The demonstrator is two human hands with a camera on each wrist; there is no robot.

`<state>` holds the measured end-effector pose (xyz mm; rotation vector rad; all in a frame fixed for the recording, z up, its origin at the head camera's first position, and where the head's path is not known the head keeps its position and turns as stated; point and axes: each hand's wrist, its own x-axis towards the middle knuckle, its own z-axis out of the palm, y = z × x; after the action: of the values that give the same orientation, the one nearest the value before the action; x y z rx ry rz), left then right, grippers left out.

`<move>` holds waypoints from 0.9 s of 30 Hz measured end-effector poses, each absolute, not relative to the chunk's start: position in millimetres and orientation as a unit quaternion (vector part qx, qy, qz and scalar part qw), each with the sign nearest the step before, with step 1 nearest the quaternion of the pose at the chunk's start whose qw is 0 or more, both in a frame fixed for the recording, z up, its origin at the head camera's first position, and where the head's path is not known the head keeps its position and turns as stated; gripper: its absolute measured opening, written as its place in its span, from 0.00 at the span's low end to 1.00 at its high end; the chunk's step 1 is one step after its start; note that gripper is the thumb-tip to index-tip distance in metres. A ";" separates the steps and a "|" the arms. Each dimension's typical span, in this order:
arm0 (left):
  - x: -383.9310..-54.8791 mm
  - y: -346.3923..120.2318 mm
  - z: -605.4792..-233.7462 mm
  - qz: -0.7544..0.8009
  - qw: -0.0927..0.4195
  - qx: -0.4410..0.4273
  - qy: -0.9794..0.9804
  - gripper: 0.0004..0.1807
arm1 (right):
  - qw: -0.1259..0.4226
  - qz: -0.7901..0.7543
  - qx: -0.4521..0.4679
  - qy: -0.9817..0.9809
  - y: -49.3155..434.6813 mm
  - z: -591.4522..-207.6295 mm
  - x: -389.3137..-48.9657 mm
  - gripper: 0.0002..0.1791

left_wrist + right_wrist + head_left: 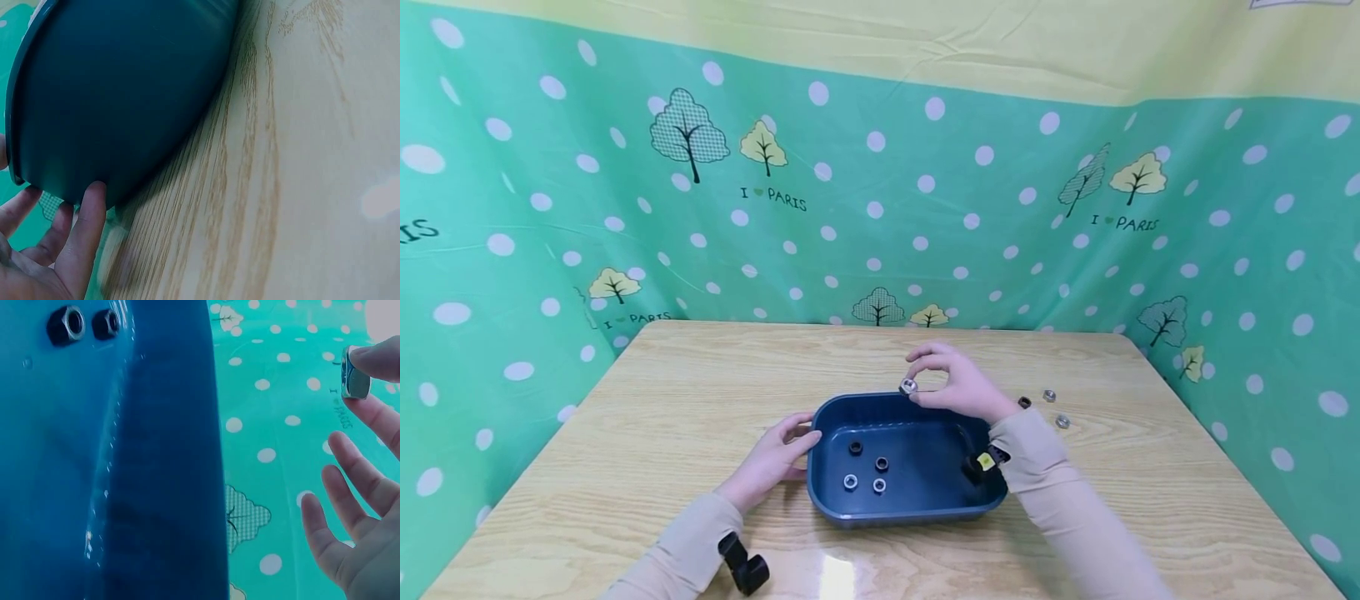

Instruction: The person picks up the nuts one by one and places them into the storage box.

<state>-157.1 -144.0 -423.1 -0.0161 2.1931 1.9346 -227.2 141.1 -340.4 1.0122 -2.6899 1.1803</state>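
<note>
A dark blue plastic tub (917,454) stands on the table. My left hand (771,462) holds its left end, thumb at the rim and fingers against the outer wall (125,94). Between thumb and index finger my right hand (958,385) pinches a silver hex nut (356,374), just above the tub's far rim, its other fingers spread. On the tub's floor, toward the left, lie two black nuts (882,463) and two silver nuts (850,482).
To the right of the tub, partly behind the right forearm, a black nut (1024,402) and two silver nuts (1062,422) lie on the wood-grain table (700,375). A green dotted curtain (880,208) hangs around the table's back and sides.
</note>
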 end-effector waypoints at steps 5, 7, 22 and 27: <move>-156.9 -144.1 -424.7 0.655 0.106 -0.008 0.748 0.25 | -0.027 0.400 0.332 -0.854 130.5 -348.6 -223.2 0.08; -157.2 -144.2 -425.7 0.655 0.106 -0.009 0.748 0.26 | -0.038 0.411 0.340 -0.845 126.2 -351.9 -222.0 0.08; -162.0 -143.4 -429.3 0.652 0.104 -0.016 0.751 0.27 | -0.132 0.397 0.382 -0.824 110.0 -379.0 -223.5 0.08; -160.6 -144.4 -427.5 0.650 0.106 -0.014 0.752 0.27 | -0.131 0.347 0.391 -0.842 107.1 -384.4 -224.5 0.06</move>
<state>-160.6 -144.4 -427.5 -0.0402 2.2152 1.9157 -224.5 107.1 -384.4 1.3420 -2.8927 1.1912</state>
